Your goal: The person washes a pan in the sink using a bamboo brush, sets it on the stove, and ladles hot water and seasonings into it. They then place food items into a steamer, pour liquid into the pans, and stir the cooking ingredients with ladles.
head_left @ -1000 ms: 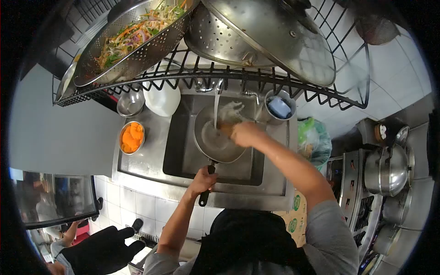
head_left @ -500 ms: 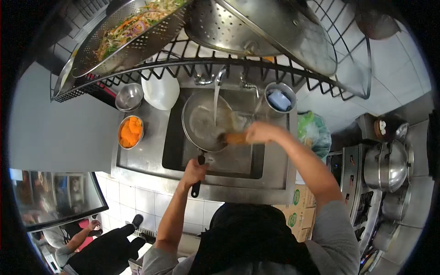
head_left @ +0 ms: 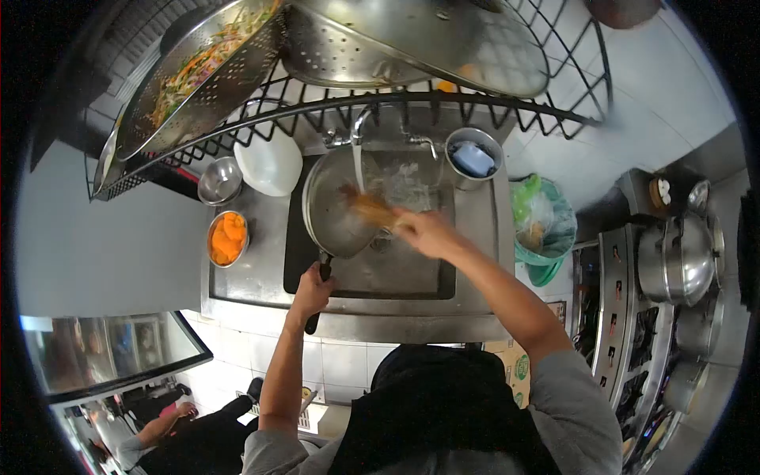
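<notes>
My left hand point(head_left: 313, 291) is wrapped round the black handle of a frying pan point(head_left: 332, 234) held in the sink point(head_left: 412, 279). Its metal bowl looks tilted, and water from the tap point(head_left: 360, 125) runs down into it. In my right hand point(head_left: 427, 234) is a brown scrub brush point(head_left: 369, 209), smeared by motion, with its darker end over the inside of the pan. I cannot tell exactly where the bristles touch. Water splashes onto the sink floor right of the pan.
On the left counter stand a bowl of orange pieces point(head_left: 228, 239), a steel bowl point(head_left: 220, 180) and a white container point(head_left: 269, 163). A metal pot point(head_left: 473, 163) with a blue item is at right. A wire rack point(head_left: 348, 103) holding colanders overhangs the sink. Another person point(head_left: 186, 435) is at lower left.
The brush has swept left and up across the pan. The pan sits a little further left and more tilted, with water now splashing beside it. The whole view has shifted slightly.
</notes>
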{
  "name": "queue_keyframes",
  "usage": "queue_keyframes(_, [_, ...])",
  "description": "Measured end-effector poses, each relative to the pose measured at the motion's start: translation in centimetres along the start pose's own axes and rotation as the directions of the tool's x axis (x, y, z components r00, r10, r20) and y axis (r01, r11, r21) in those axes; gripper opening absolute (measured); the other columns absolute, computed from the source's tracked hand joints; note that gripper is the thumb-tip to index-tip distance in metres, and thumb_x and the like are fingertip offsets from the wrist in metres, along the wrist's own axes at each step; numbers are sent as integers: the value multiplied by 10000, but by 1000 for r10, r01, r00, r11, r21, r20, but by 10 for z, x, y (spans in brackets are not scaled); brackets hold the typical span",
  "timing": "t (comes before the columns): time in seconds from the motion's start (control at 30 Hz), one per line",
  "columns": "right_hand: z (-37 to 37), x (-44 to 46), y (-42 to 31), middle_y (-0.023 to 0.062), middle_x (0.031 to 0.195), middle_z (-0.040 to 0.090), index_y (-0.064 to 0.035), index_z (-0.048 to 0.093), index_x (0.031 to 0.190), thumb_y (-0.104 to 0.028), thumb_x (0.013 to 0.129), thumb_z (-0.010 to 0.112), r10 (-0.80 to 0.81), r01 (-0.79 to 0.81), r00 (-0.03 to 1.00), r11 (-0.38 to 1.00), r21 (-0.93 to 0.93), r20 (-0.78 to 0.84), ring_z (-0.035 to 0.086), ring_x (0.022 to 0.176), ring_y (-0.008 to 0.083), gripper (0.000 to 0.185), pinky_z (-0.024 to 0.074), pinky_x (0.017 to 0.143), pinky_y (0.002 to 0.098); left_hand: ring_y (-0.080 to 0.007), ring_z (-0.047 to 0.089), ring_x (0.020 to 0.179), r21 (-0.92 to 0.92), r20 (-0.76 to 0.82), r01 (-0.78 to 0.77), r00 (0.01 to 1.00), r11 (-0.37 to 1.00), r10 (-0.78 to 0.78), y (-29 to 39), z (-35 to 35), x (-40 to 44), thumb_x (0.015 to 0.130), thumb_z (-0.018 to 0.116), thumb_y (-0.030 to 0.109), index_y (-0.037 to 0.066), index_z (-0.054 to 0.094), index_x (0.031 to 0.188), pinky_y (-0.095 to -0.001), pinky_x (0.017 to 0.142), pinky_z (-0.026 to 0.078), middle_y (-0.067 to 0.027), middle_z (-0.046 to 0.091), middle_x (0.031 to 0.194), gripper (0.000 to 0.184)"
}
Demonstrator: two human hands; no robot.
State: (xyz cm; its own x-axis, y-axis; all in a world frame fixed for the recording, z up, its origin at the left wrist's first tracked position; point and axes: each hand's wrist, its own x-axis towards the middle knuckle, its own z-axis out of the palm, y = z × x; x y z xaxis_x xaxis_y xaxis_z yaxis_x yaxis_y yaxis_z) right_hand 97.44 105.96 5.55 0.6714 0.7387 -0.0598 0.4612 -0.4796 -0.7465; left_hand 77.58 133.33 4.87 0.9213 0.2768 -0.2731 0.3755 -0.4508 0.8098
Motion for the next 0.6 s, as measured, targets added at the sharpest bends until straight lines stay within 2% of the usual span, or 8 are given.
queue_keyframes(0.13, [10,-1,-19,203,997,707,-109,684,1142,-339,965,612,192,-179,977,976,-127,97,689,884,356,298,521,778,466,-192,580,635,-223,209,252,956,942,-206,48,-10,-9,843,632,84,-51,559,1025,-385,609,499,-113,518,651,238])
queue_keyframes(0.17, [-2,1,-13,226,990,692,-107,675,1139,-336,959,616,321,-311,945,940,-142,54,678,848,376,297,513,717,475,-294,641,660,-197,191,267,954,943,-231,52,-8,-12,839,648,84,-59,567,1055,-406,615,510,-168,593,701,271])
queue_keyframes(0.27, [-40,-56,-22,242,980,686,-88,682,1093,-263,956,607,256,-258,958,966,1,-128,659,774,403,235,510,675,492,-532,641,828,291,-72,-125,986,949,152,4,4,-13,826,648,74,-94,557,1082,-537,672,520,-328,663,865,320])
queue_keyframes(0.37, [-28,-163,-4,289,994,622,-80,554,1339,-192,934,616,307,-357,898,928,-112,-315,619,784,434,424,499,702,498,-531,635,898,482,-161,101,987,870,-25,12,4,-15,813,631,67,-87,555,1055,-570,727,509,-352,650,895,297])
queue_keyframes(0.4, [-24,-181,-7,296,1035,590,-70,479,1433,-175,925,621,446,-501,826,862,-84,-344,606,835,442,537,495,734,495,-443,675,671,459,-149,-169,953,872,263,-23,7,-6,841,644,84,-62,554,971,-498,575,522,-258,672,767,215])
queue_keyframes(0.5, [5,-195,20,287,1119,508,-61,330,1531,-173,920,625,432,-597,774,742,-306,-462,554,997,450,688,469,823,481,-230,570,441,-210,223,268,950,940,-221,28,-2,1,879,667,124,3,532,883,-356,434,453,-94,598,614,181])
queue_keyframes(0.53, [10,-191,33,283,1185,461,-30,355,1512,-159,912,630,435,-606,779,709,-362,-452,499,1084,448,672,436,879,478,-69,404,397,-462,323,203,945,864,-49,2,4,6,932,670,190,83,468,798,-258,394,350,28,441,545,265])
queue_keyframes(0.6, [2,-185,30,261,1167,493,-34,407,1474,-132,912,632,221,-547,795,664,-510,-564,534,1057,419,614,458,866,465,-65,393,392,-588,444,353,893,728,-75,4,10,9,939,671,198,113,439,775,-271,390,345,39,404,526,296])
